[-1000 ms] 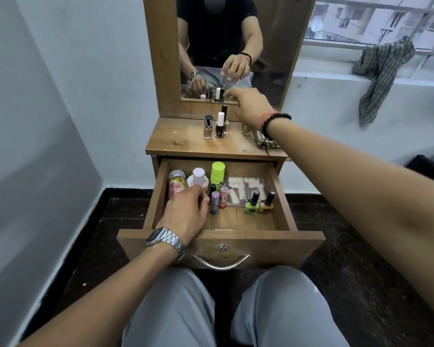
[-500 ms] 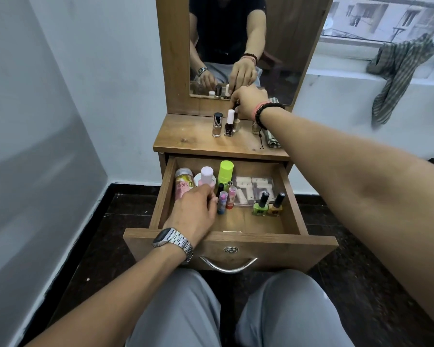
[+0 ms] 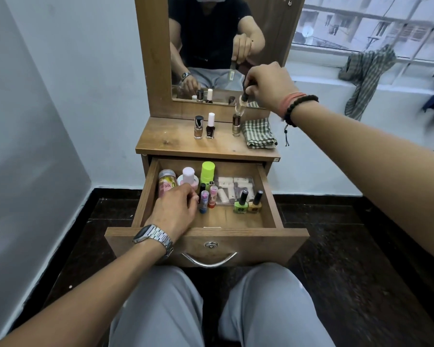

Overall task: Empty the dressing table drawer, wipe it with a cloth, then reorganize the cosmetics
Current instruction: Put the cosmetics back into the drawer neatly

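Still emptying. Right hand (image 3: 268, 87) pinching a clear bottle (image 3: 241, 106) by its cap, hanging upright over the tabletop (image 3: 171, 140). Left hand (image 3: 176, 209) down in the drawer (image 3: 268, 194), probably curled round a tube, nearest the rest.

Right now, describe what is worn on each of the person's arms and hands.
Both forearms are bare, with no sleeves in view. The left hand has a silver metal link-band watch at the wrist. The right hand has a dark beaded bracelet with a dangling cord, beside a pinkish-orange thread band.
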